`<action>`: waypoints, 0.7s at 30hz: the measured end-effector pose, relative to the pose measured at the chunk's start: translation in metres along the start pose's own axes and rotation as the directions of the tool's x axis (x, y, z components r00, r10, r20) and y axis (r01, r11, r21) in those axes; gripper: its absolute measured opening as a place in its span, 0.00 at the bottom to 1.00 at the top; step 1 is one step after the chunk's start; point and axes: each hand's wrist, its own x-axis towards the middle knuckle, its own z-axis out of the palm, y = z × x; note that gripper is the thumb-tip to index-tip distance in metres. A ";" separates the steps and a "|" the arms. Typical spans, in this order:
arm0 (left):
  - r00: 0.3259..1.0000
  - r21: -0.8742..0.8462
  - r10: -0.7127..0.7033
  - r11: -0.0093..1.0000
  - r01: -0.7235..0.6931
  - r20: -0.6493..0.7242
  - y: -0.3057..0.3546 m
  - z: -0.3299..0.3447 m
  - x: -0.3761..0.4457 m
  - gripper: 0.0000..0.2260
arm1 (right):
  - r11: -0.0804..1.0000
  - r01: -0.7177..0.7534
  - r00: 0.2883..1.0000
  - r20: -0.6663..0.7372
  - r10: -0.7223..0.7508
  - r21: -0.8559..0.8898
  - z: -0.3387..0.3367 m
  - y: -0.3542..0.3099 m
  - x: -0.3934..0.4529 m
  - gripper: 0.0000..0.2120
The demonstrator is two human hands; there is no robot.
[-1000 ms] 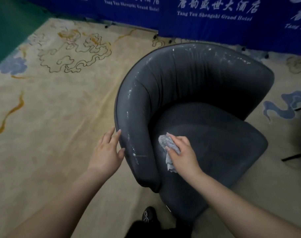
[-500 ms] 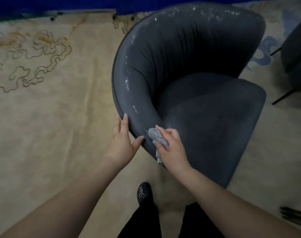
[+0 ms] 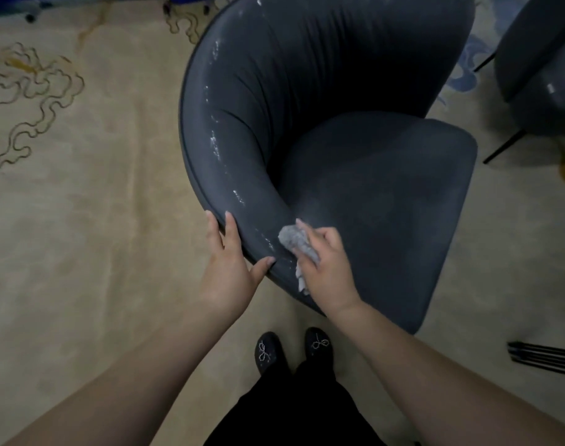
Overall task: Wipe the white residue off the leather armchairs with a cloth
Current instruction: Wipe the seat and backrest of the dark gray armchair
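Note:
A dark grey leather armchair [image 3: 355, 175] with a curved back fills the middle of the view. White residue [image 3: 215, 146] speckles its left arm rim, with more flecks near the rim's front end. My right hand [image 3: 326, 268] grips a crumpled grey cloth [image 3: 292, 239] and presses it on the inner side of the arm's front end. My left hand [image 3: 229, 268] rests on the outer edge of the same arm, fingers straight along the rim and thumb on top.
A second dark armchair [image 3: 545, 75] stands at the right edge on thin black legs. Black rods [image 3: 545, 355] lie on the patterned beige carpet [image 3: 81, 220] at the lower right. My two black shoes [image 3: 291, 349] stand just in front of the chair.
The view has tipped down and come closer to the chair. My right hand carried the cloth from the seat side onto the arm's front end; my left hand settled on the rim.

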 end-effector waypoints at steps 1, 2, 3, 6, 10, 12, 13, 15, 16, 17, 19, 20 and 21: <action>1.000 -0.006 -0.004 1.000 0.004 0.001 0.000 0.000 0.000 0.45 | 0.998 -0.060 0.997 -0.050 0.061 0.011 -0.001 0.002 0.010 0.21; 1.000 -0.008 -0.008 1.000 0.008 0.004 0.000 0.000 0.000 0.45 | 0.977 -0.195 0.974 -0.095 0.203 0.086 -0.004 0.003 0.021 0.19; 1.000 -0.005 -0.012 1.000 0.012 0.009 0.000 -0.001 0.000 0.46 | 0.937 -0.311 0.934 -0.129 0.332 0.156 -0.010 0.004 0.033 0.18; 1.000 -0.010 -0.008 1.000 0.008 0.009 -0.005 -0.005 0.001 0.45 | 0.896 -0.369 0.894 -0.171 0.415 0.246 -0.018 -0.003 0.042 0.16; 0.999 -0.191 -0.045 0.981 0.041 -0.013 -0.010 -0.012 0.003 0.45 | 0.990 -0.071 0.997 0.031 0.068 0.118 0.004 -0.019 0.014 0.22; 0.996 -0.245 -0.083 0.967 0.077 -0.015 -0.008 -0.013 0.004 0.46 | 1.000 -0.016 0.998 0.053 0.016 0.001 0.011 -0.017 0.019 0.23; 0.995 -0.268 -0.098 0.959 0.094 -0.001 -0.007 -0.014 0.006 0.47 | 0.998 -0.058 0.998 0.018 0.058 0.002 0.011 -0.016 0.029 0.23; 0.994 -0.325 -0.108 0.939 0.111 0.027 -0.006 -0.016 0.009 0.48 | 0.979 -0.185 0.982 -0.031 0.189 0.090 0.007 -0.018 0.051 0.22; 0.994 -0.348 -0.107 0.931 0.111 0.031 -0.006 -0.017 0.011 0.47 | 0.965 -0.214 0.974 -0.042 0.223 0.151 0.005 -0.020 0.059 0.21; 0.994 -0.365 -0.106 0.925 0.109 0.028 -0.007 -0.018 0.013 0.47 | 0.964 -0.210 0.974 -0.053 0.221 0.163 0.004 -0.023 0.063 0.21; 0.994 -0.390 -0.110 0.914 0.111 0.024 -0.007 -0.021 0.018 0.46 | 0.988 -0.100 0.994 -0.023 0.104 0.119 0.007 -0.029 0.057 0.21; 0.993 -0.393 -0.116 0.912 0.118 0.028 -0.008 -0.021 0.019 0.47 | 0.993 -0.014 1.000 0.021 0.012 0.120 0.009 -0.032 0.049 0.20; 0.992 -0.387 -0.122 0.914 0.124 0.030 -0.009 -0.022 0.021 0.47 | 0.990 0.068 0.994 0.075 -0.077 0.124 0.013 -0.034 0.041 0.19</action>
